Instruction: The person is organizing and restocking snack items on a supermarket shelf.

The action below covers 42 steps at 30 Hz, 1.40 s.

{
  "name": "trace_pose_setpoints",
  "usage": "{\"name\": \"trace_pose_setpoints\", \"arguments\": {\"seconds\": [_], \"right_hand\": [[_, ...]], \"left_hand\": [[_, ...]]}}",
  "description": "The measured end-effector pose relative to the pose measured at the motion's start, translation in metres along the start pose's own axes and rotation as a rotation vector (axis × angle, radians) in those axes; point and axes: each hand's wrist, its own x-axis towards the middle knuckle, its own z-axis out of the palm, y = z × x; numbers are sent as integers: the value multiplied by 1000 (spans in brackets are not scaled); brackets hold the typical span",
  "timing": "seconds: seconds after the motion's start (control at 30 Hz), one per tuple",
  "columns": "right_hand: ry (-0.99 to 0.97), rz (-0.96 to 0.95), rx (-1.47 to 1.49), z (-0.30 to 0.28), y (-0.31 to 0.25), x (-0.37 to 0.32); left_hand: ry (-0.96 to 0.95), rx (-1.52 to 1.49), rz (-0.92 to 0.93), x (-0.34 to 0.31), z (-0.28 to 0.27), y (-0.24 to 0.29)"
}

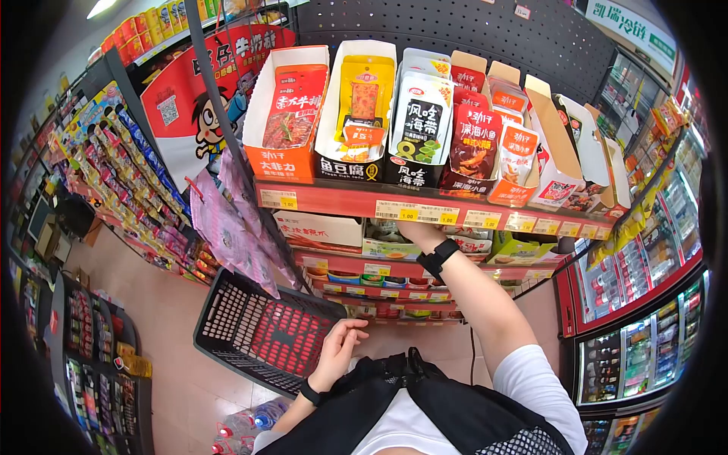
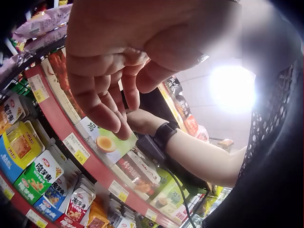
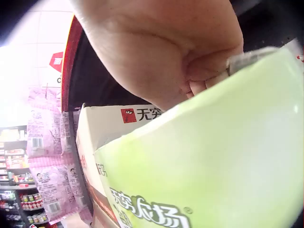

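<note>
My right hand (image 3: 161, 52) reaches over the front of a pale green box (image 3: 213, 142) on the second shelf. In the right wrist view its fingers curl down behind the box's front panel, their tips hidden, so I cannot tell what they hold. From the left wrist, the same green box (image 2: 105, 144) shows an egg picture on its front. My left hand (image 1: 337, 353) hangs loosely bent beside the shopping basket (image 1: 220, 345), holding nothing. The left wrist view has this hand's fingers dangling in front of the shelf.
Boxes of snack packets (image 1: 362, 106) line the top shelf above my right forearm. A white box (image 3: 116, 116) adjoins the green one. Pink bags (image 1: 227, 220) hang at the shelf's left end. Bottles (image 1: 246, 425) stand on the floor; drink fridges (image 1: 637, 349) are at the right.
</note>
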Motion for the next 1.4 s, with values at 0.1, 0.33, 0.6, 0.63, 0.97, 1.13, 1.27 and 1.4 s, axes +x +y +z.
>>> {"name": "trace_pose_setpoints", "arguments": {"seconds": [0.1,0.33,0.6,0.63,0.97,1.13,1.27,1.4], "right_hand": [[-37,29,-67,2,-3,-1],[60,35,-27,20,16,-3],[-4,64,-241,26,27,-1],[-12,64,-116,20,22,0],[75,144,-79,26,13,-5],[-48,206,-57,27,20,-2],[-7,234,-64,29,16,-2],[-9,222,-90,32,21,-2]], "left_hand": [[11,5,-10,-2,-1,-2],[15,9,-16,-4,-2,0],[-14,43,-20,-6,0,-1],[-18,44,-23,-6,0,-1],[-68,50,-35,-2,6,-3],[-86,104,-41,-3,2,-4],[-69,100,-45,-5,1,-5],[-67,104,-39,-5,1,-6]]}}
